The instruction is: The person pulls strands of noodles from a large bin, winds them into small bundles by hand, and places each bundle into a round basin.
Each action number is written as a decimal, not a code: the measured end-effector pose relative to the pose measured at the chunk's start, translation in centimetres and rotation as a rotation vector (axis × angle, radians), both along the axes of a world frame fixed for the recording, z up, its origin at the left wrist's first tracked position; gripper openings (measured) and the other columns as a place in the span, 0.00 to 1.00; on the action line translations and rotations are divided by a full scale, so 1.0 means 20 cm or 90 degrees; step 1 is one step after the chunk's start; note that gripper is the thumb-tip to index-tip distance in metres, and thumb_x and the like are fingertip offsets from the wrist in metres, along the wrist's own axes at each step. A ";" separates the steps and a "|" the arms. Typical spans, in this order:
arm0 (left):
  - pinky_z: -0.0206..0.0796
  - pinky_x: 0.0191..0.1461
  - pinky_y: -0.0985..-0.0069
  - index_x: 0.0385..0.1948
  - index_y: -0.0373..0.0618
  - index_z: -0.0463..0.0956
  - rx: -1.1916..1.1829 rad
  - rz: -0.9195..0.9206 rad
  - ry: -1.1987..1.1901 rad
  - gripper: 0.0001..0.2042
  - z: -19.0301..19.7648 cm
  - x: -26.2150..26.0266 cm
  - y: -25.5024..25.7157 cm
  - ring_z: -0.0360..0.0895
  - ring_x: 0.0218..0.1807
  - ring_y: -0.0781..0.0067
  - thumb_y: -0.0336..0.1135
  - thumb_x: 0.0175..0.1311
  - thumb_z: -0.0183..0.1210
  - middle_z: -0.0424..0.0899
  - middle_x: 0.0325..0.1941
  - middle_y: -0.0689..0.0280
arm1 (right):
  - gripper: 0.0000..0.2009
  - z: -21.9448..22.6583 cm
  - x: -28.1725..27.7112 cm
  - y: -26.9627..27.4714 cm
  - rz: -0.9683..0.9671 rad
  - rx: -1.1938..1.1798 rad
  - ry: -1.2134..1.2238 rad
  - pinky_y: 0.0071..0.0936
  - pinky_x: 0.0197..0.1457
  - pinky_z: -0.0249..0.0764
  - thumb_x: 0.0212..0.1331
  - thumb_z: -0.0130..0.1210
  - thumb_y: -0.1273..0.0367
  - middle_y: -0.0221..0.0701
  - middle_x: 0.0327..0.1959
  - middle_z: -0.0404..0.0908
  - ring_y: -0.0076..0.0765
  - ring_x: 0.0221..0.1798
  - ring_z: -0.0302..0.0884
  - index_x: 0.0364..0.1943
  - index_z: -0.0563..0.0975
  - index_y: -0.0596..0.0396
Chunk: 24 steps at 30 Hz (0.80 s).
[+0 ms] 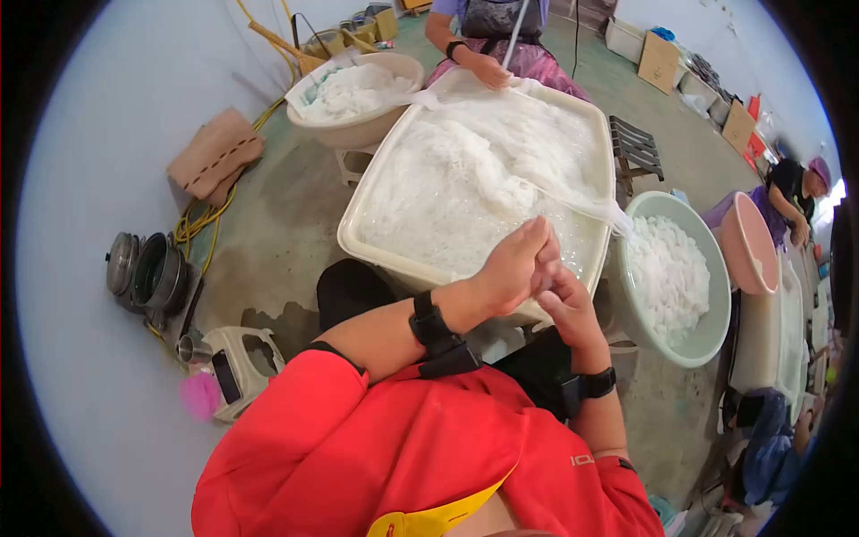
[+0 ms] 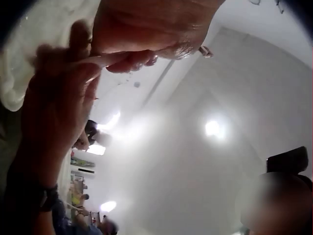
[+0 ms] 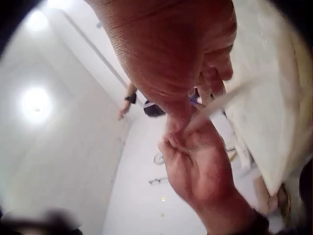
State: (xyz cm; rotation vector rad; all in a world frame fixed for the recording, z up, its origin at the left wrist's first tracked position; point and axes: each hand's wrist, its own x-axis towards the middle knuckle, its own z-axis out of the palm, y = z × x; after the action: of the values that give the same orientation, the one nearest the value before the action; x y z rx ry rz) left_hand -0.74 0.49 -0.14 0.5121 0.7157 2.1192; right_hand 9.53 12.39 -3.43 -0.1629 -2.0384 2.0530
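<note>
A thin, wet, whitish strand (image 2: 108, 59) runs between my two hands in the left wrist view; in the right wrist view, the strand (image 3: 222, 101) slants off blurred toward the tub. My left hand (image 1: 514, 270) pinches it, fingers curled, palm turned partly inward. The fingertips of my right hand (image 1: 573, 309) meet the left ones and also pinch the strand. Both hands are close together over the near edge of a cream rectangular tub (image 1: 353, 231). In the tub lie long white stringy strands (image 1: 456, 161) in water, with a band of them draped over its right side.
A green basin (image 1: 629, 295) of white clumps stands right of the tub, a pink basin (image 1: 747, 246) beyond it. Back left, a cream basin (image 1: 309, 132) sits on a stool. Another person's hand (image 1: 488, 72) is at the tub's far edge. A folding stool (image 1: 635, 148) stands right.
</note>
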 end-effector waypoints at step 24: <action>0.66 0.39 0.75 0.40 0.43 0.71 -0.308 0.082 0.805 0.14 -0.25 -0.04 -0.38 0.72 0.31 0.69 0.45 0.65 0.46 0.74 0.31 0.61 | 0.05 0.30 -0.03 -0.15 -0.058 0.259 0.025 0.18 0.33 0.68 0.48 0.57 0.78 0.30 0.24 0.79 0.21 0.28 0.74 0.30 0.79 0.62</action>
State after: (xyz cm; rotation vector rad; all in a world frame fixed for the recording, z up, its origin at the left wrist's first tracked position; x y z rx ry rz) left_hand -1.45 -7.06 -5.12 1.5564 1.9037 1.4280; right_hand 8.99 9.47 2.65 -0.1352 -2.3229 1.5363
